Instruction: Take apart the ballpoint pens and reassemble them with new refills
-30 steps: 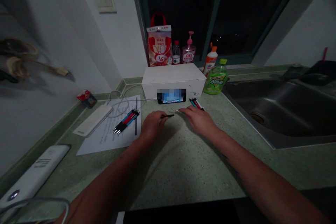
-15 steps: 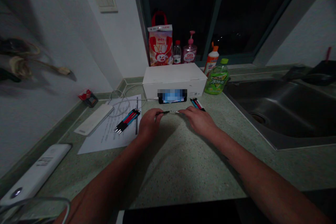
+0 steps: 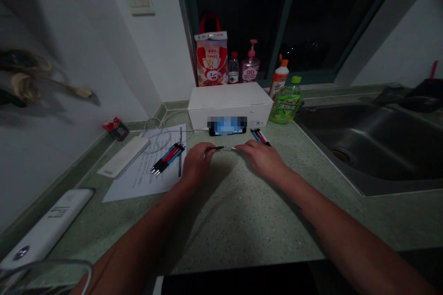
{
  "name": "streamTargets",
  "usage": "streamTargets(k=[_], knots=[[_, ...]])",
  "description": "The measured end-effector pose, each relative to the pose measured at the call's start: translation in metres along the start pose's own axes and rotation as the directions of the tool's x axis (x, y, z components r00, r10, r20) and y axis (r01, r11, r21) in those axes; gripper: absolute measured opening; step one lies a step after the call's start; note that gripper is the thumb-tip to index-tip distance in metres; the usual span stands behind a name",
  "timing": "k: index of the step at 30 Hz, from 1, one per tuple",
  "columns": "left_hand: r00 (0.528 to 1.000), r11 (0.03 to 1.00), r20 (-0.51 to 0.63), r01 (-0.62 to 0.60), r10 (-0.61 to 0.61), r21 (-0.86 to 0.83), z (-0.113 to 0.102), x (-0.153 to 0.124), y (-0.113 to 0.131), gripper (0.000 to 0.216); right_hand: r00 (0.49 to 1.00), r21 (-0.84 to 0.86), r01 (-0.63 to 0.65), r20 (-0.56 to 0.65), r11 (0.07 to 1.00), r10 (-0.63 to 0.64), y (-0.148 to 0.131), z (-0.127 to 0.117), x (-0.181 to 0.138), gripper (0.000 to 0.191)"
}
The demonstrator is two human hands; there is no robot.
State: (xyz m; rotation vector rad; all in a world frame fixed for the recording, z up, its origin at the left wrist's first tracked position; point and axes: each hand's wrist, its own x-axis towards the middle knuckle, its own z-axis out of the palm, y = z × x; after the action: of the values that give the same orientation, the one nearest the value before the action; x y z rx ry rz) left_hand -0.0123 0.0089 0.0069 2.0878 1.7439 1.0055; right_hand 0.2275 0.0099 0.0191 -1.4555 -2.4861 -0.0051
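My left hand [image 3: 199, 161] is closed in a pinch around a dark pen part [image 3: 218, 148], which points right above the counter. Opposite it, my right hand [image 3: 261, 156] pinches the end of a thin pale pen part [image 3: 231, 148], perhaps a refill. The two parts lie in one line and seem to meet between my fingertips; whether they are joined is too small to tell. Several click pens [image 3: 168, 159] in blue, red and black lie on a printed sheet [image 3: 138, 184] to the left. Behind my right hand lie more pens or pen barrels [image 3: 260, 136].
A phone [image 3: 227, 126] with a cable leans against a white box [image 3: 230, 97]. Bottles, including a green one [image 3: 286, 103], stand behind and beside the box. The steel sink [image 3: 377, 143] is at right. At left lie a white power bank [image 3: 124, 156] and a long white device [image 3: 51, 226].
Both hands keep nearly the same pose and grip. The view has shifted very slightly; nothing else has visibly moved.
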Motion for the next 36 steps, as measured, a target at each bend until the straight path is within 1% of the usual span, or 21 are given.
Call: streamTargets(k=[4, 7, 9, 10, 12, 14, 16, 18, 23, 28, 32, 36], knots=[[0.999, 0.999, 0.037, -0.033, 0.033, 0.016, 0.001, -0.001, 0.001, 0.020, 0.999, 0.016, 0.042, -0.005, 0.999, -0.042, -0.003, 0.004, -0.001, 0.053], [0.987, 0.994, 0.122, -0.104, 0.101, 0.015, 0.003, -0.002, 0.003, 0.018, 0.996, 0.043, 0.089, -0.015, 0.995, -0.088, -0.006, 0.007, -0.001, 0.050], [0.976, 0.991, 0.177, -0.133, 0.130, 0.003, 0.005, -0.004, 0.005, 0.016, 0.991, 0.098, 0.132, -0.023, 0.986, -0.130, -0.008, 0.009, -0.001, 0.045], [0.974, 0.992, 0.189, -0.127, 0.127, -0.011, 0.006, -0.005, 0.006, 0.016, 0.989, 0.136, 0.148, -0.034, 0.980, -0.144, -0.009, 0.009, -0.001, 0.042], [0.979, 0.995, 0.187, -0.067, 0.081, -0.077, 0.008, -0.006, 0.007, 0.015, 0.986, 0.210, 0.162, -0.070, 0.964, -0.150, -0.011, 0.009, 0.000, 0.034], [0.980, 0.982, 0.197, 0.041, -0.004, -0.183, 0.008, -0.006, 0.008, 0.016, 0.985, 0.261, 0.159, -0.103, 0.952, -0.136, -0.011, 0.010, 0.000, 0.025], [0.969, 0.949, 0.230, 0.151, -0.087, -0.277, 0.008, -0.006, 0.008, 0.017, 0.985, 0.289, 0.155, -0.113, 0.945, -0.127, -0.011, 0.010, 0.000, 0.019], [0.960, 0.922, 0.254, 0.203, -0.121, -0.328, 0.006, -0.005, 0.008, 0.017, 0.988, 0.314, 0.140, -0.103, 0.939, -0.113, -0.011, 0.011, 0.000, 0.017], [0.977, 0.932, 0.193, 0.147, -0.086, -0.330, 0.002, -0.005, 0.011, 0.008, 0.995, 0.421, 0.093, -0.069, 0.902, -0.070, -0.010, 0.015, 0.001, 0.015], [0.987, 0.931, 0.146, 0.112, -0.064, -0.349, 0.003, -0.007, 0.012, 0.009, 0.997, 0.476, 0.060, -0.067, 0.877, -0.032, -0.013, 0.014, 0.002, 0.018], [0.980, 0.919, 0.177, 0.150, -0.090, -0.365, 0.005, -0.008, 0.012, 0.013, 0.996, 0.532, 0.053, -0.088, 0.845, -0.008, -0.015, 0.013, 0.003, 0.016], [0.976, 0.896, 0.204, 0.153, -0.072, -0.418, 0.008, -0.008, 0.010, 0.016, 0.994, 0.535, -0.011, -0.086, 0.845, 0.068, -0.014, 0.015, 0.003, 0.014]])
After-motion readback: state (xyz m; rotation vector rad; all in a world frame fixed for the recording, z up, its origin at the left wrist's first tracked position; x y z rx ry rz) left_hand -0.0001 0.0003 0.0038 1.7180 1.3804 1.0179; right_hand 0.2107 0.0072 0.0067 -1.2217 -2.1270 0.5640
